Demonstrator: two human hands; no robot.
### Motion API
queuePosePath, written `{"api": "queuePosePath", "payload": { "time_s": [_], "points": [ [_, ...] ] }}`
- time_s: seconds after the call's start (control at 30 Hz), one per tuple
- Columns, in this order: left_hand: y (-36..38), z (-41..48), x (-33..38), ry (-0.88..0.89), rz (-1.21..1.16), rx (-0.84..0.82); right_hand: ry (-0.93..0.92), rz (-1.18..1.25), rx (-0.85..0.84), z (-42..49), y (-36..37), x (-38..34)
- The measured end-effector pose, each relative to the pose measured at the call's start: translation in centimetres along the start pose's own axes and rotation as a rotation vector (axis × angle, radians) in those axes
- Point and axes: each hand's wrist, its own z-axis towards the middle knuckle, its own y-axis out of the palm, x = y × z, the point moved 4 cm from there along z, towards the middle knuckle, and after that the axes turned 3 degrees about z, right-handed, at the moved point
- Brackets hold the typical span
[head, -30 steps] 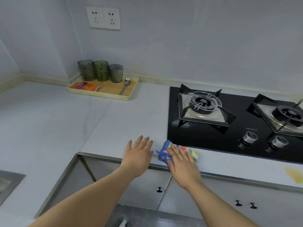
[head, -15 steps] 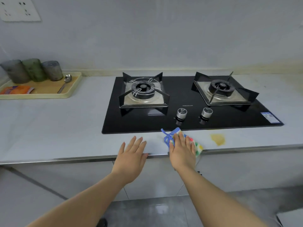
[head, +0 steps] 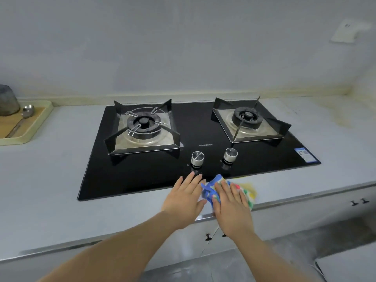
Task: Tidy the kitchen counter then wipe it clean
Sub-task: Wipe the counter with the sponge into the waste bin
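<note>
Both of your hands were flat on the pale grey stone counter (head: pixel 50 180) at its front edge, palms down, fingers spread, neither gripping anything. Your right hand (head: pixel 231 202) pressed down on the multicoloured dotted cleaning cloth with blue trim (head: pixel 249 193); the cloth stuck out past your fingertips and to their right, and its blue loop showed at your thumb side. Under the cloth's far right edge a yellow stain (head: pixel 247 184) showed on the counter. Your left hand (head: pixel 186 197) lay bare on the counter, just beside the right, its thumb touching or nearly touching the blue trim, I couldn't tell which. Your left fingertips reached the front edge of the black glass two-burner gas hob (head: pixel 142 176). Two silver control knobs (head: pixel 197 157) stood just beyond your fingers. Well to the left of your left hand sat the cream plastic tray (head: pixel 43 123), holding a metal spoon (head: pixel 28 110) and a grey textured cup (head: pixel 8 100) cut off by the frame.
</note>
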Motion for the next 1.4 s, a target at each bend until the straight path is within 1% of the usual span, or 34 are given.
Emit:
{"api": "queuePosePath", "payload": {
  "time_s": [0.07,0.1,0.13,0.17,0.2,0.27,0.33,0.4,0.43,0.47,0.5,0.53,0.57,0.6,0.63,0.67,0.7,0.73,0.77,0.8,0.83,0.87,0.9,0.93,1.0,1.03,1.07,1.13,1.2,1.23,1.3,1.33,1.4],
  "points": [
    [0.5,1.6,1.2,0.043,-0.014,-0.01,-0.002,-0.058,-0.01,0.6,0.1,1.0],
    [0.7,2.0,1.5,0.038,-0.015,-0.007,0.017,-0.068,-0.027,0.6,-0.3,1.2],
    [1.0,2.3,1.6,0.026,-0.008,0.006,0.018,-0.079,-0.003,0.7,-0.5,1.6],
    [1.2,2.7,1.9,0.016,-0.006,0.024,0.027,-0.1,-0.036,0.9,-0.5,2.6],
    [1.6,2.8,2.0,0.004,0.006,0.031,0.002,-0.106,-0.018,1.1,-0.3,3.7],
    [1.9,2.8,2.1,-0.009,0.029,0.017,0.099,-0.031,-0.039,1.2,-0.7,6.0],
    [2.1,2.9,2.1,-0.012,0.051,0.044,0.221,-0.02,0.016,1.7,-1.3,7.4],
    [2.0,3.0,1.9,-0.014,0.048,0.116,0.3,0.027,0.036,2.0,-1.0,6.8],
    [2.0,3.0,2.0,-0.037,0.016,0.088,0.298,0.042,0.045,1.9,-0.5,6.2],
    [2.2,3.0,1.9,-0.04,-0.014,0.06,0.241,0.04,0.089,1.7,-0.2,5.2],
    [2.3,3.0,1.9,-0.037,-0.024,0.041,0.141,0.045,0.139,1.5,-0.1,4.2],
    [2.3,3.0,1.9,-0.036,-0.014,0.03,0.042,0.05,0.138,1.2,-0.2,3.9],
    [2.1,3.2,1.9,-0.044,-0.006,0.057,-0.06,0.024,0.13,1.1,-0.4,4.0],
    [1.8,3.3,2.0,-0.065,0.0,0.081,-0.119,0.007,0.117,1.1,-0.9,4.6],
    [1.5,3.4,2.4,-0.105,0.007,0.111,-0.177,-0.027,0.145,1.4,-1.5,5.9],
    [1.4,3.5,2.7,-0.153,0.006,0.122,-0.182,-0.066,0.189,1.9,-1.9,7.5],
    [1.4,3.7,3.2,-0.191,-0.022,0.12,-0.151,-0.079,0.211,2.4,-2.2,9.4],
    [1.4,3.8,3.7,-0.235,-0.046,0.111,-0.083,-0.071,0.24,2.8,-2.6,11.3],
    [1.5,3.9,4.2,-0.273,-0.028,0.128,-0.021,-0.064,0.237,3.3,-3.0,12.9],
    [1.9,3.9,4.3,-0.29,-0.001,0.132,0.066,-0.033,0.17,3.4,-3.3,13.8],
    [2.2,4.0,4.3,-0.299,0.037,0.155,0.144,-0.008,0.136,3.7,-3.5,14.3],
    [2.3,3.9,4.3,-0.303,0.057,0.132,0.194,0.007,0.157,3.7,-3.4,14.0],
    [2.5,3.9,4.2,-0.308,0.067,0.13,0.201,0.017,0.176,3.3,-3.1,13.0],
    [2.6,3.8,4.1,-0.308,0.08,0.138,0.151,0.015,0.192,2.9,-2.6,11.3],
    [2.5,3.9,4.3,-0.315,0.084,0.194,-0.031,-0.015,0.208,1.9,-1.5,7.7],
    [2.5,4.0,4.3,-0.321,0.081,0.205,-0.129,-0.014,0.186,1.5,-1.2,6.3],
    [2.5,4.0,4.4,-0.327,0.082,0.212,-0.185,-0.006,0.161,1.2,-1.3,6.1],
    [2.5,4.0,4.4,-0.331,0.112,0.228,-0.269,-0.027,0.163,1.8,-1.8,7.8],
    [2.5,3.9,4.4,-0.343,0.149,0.227,-0.302,-0.063,0.225,2.5,-2.3,11.4],
    [2.5,3.8,4.5,-0.347,0.154,0.223,-0.255,-0.086,0.243,2.9,-2.6,13.5],
    [2.5,3.8,4.6,-0.346,0.151,0.222,-0.104,-0.131,0.247,3.4,-2.7,17.0],
    [2.7,3.8,4.7,-0.343,0.149,0.225,-0.028,-0.118,0.229,3.3,-2.8,17.4],
    [2.5,3.8,4.5,-0.34,0.161,0.241,0.116,-0.027,0.208,3.3,-2.6,16.0]
  ]
}}
